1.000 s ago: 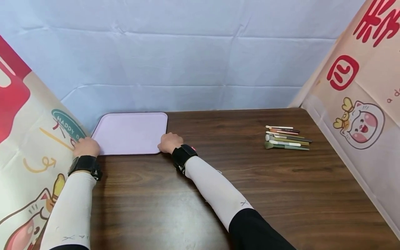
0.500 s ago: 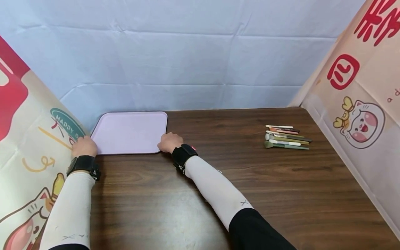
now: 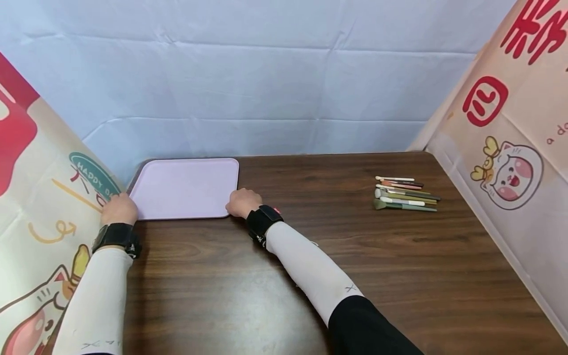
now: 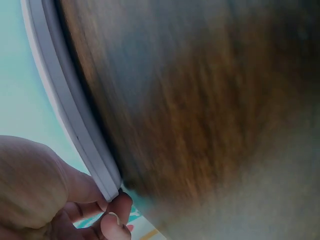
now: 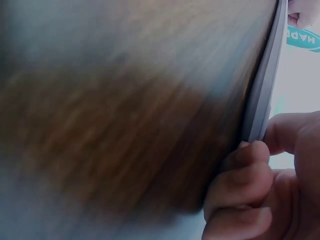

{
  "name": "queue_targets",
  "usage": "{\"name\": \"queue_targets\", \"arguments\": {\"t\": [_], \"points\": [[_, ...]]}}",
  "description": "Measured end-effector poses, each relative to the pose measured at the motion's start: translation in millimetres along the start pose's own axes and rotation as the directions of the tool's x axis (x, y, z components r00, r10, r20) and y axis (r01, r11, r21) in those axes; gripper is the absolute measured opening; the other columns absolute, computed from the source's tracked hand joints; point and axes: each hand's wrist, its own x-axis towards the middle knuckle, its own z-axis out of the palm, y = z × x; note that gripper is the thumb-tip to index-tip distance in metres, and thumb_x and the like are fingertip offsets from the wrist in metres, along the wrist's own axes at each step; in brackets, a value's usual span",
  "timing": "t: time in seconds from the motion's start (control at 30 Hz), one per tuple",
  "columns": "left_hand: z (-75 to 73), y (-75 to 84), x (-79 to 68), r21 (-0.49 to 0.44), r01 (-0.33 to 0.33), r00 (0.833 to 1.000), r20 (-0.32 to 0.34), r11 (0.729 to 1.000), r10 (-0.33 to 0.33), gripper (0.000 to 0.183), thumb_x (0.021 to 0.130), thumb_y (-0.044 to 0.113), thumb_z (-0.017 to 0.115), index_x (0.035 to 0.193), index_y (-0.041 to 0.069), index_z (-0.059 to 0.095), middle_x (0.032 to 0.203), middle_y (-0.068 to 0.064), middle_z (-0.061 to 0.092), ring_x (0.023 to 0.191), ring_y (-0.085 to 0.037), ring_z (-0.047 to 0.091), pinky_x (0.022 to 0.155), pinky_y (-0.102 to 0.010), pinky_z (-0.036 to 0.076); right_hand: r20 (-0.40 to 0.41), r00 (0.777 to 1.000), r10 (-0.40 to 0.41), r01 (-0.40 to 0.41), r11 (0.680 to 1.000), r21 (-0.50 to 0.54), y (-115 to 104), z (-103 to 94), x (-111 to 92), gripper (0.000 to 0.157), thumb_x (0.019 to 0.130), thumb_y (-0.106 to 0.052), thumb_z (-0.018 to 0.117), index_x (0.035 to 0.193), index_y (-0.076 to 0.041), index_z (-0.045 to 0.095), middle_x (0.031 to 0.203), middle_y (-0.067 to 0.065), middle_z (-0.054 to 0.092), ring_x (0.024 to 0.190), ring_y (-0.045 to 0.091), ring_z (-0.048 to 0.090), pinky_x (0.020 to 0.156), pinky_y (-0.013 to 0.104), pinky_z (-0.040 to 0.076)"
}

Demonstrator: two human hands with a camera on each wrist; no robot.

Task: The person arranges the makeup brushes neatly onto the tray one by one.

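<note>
A pale lilac rectangular tray [image 3: 186,188] with a low raised rim is at the back left of the table. My left hand [image 3: 119,209] grips its near left corner. In the left wrist view the thumb lies over the tray's rim [image 4: 75,115] and curled fingers [image 4: 116,226] come from beneath. At the near right corner my right hand [image 3: 243,202] pinches the tray. The right wrist view has the thumb on one side of the rim [image 5: 261,95] and curled fingers [image 5: 245,182] on the other.
Several makeup brushes [image 3: 406,193] lie side by side on the right of the brown wooden table [image 3: 284,256]. A pale blue cloth [image 3: 266,79] hangs behind the back edge. Printed cloths stand at the left [image 3: 49,207] and right [image 3: 510,162] sides.
The tray and both hands stay almost in place. The left hand has shifted very slightly left, and the head view has moved a little. The brushes lie as before.
</note>
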Motion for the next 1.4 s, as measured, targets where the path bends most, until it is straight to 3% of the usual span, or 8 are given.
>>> {"name": "queue_targets", "arguments": {"t": [0.13, 0.4, 0.67, 0.87, 1.07, 1.4], "points": [[-1.5, 3.6, -1.6, -0.004, 0.009, 1.000, 0.008, 1.000, -0.009, 0.041, 0.098, 0.003, 0.032, 0.126, -0.026, 0.043, 0.121, -0.046, 0.046, 0.110, -0.061, 0.050, 0.090, -0.067, 0.044, 0.004, 1.000, -0.001, 0.001, 1.000, -0.016, 2.7, -1.8, -2.8, 0.031, 0.101, -0.033, 0.053, 0.083, -0.014, 0.070, 0.108, 0.007, 0.070, 0.081, 0.022, 0.062, 0.069, 0.036, 0.049], [-4.1, 13.8, -12.0, -0.024, 0.014, 1.000, 0.021, 1.000, -0.014, 0.040, 0.098, 0.004, 0.030, 0.123, -0.023, 0.046, 0.122, -0.046, 0.048, 0.109, -0.063, 0.052, 0.084, -0.069, 0.047, 0.029, 1.000, -0.008, 0.010, 0.998, -0.065, 10.9, -2.4, -9.7, 0.030, 0.102, -0.032, 0.053, 0.086, -0.013, 0.071, 0.105, 0.008, 0.071, 0.079, 0.021, 0.064, 0.063, 0.035, 0.050], [-4.8, 24.9, -25.9, 0.011, -0.084, 0.996, 0.006, 0.996, 0.084, 0.039, 0.095, 0.002, 0.032, 0.115, -0.026, 0.050, 0.112, -0.047, 0.053, 0.098, -0.062, 0.057, 0.076, -0.067, 0.049, 0.046, 0.999, -0.012, 0.017, 0.993, -0.114, 21.9, -2.5, -24.0, 0.030, 0.101, -0.029, 0.051, 0.088, -0.013, 0.072, 0.109, 0.009, 0.071, 0.087, 0.024, 0.066, 0.069, 0.038, 0.053], [-1.1, 32.5, -30.3, -0.009, -0.064, 0.993, 0.094, 0.998, 0.065, 0.045, 0.095, 0.008, 0.035, 0.124, -0.027, 0.044, 0.118, -0.046, 0.046, 0.104, -0.064, 0.052, 0.079, -0.066, 0.048, 0.053, 0.998, -0.019, 0.027, 0.988, -0.155, 34.1, -4.1, -33.1, 0.030, 0.101, -0.029, 0.050, 0.089, -0.012, 0.072, 0.108, 0.009, 0.071, 0.086, 0.022, 0.065, 0.069, 0.038, 0.053], [3.5, 38.6, -36.4, -0.018, -0.090, 0.985, 0.147, 0.996, 0.092, 0.048, 0.097, 0.008, 0.036, 0.127, -0.028, 0.039, 0.121, -0.049, 0.043, 0.107, -0.064, 0.049, 0.084, -0.066, 0.046, 0.075, 0.997, -0.011, 0.025, 0.981, -0.193, 44.1, -5.6, -41.0, 0.032, 0.101, -0.030, 0.049, 0.093, -0.011, 0.073, 0.111, 0.009, 0.072, 0.091, 0.023, 0.067, 0.071, 0.040, 0.054], [6.8, 52.5, -47.7, -0.003, -0.114, 0.979, 0.167, 0.993, 0.113, 0.048, 0.095, 0.010, 0.040, 0.125, -0.027, 0.042, 0.119, -0.050, 0.047, 0.105, -0.063, 0.053, 0.080, -0.065, 0.048, 0.075, 0.997, -0.006, 0.023, 0.975, -0.220, 59.7, -4.7, -51.8, 0.032, 0.099, -0.031, 0.050, 0.097, -0.011, 0.074, 0.116, 0.009, 0.071, 0.098, 0.025, 0.067, 0.075, 0.042, 0.055]]}}
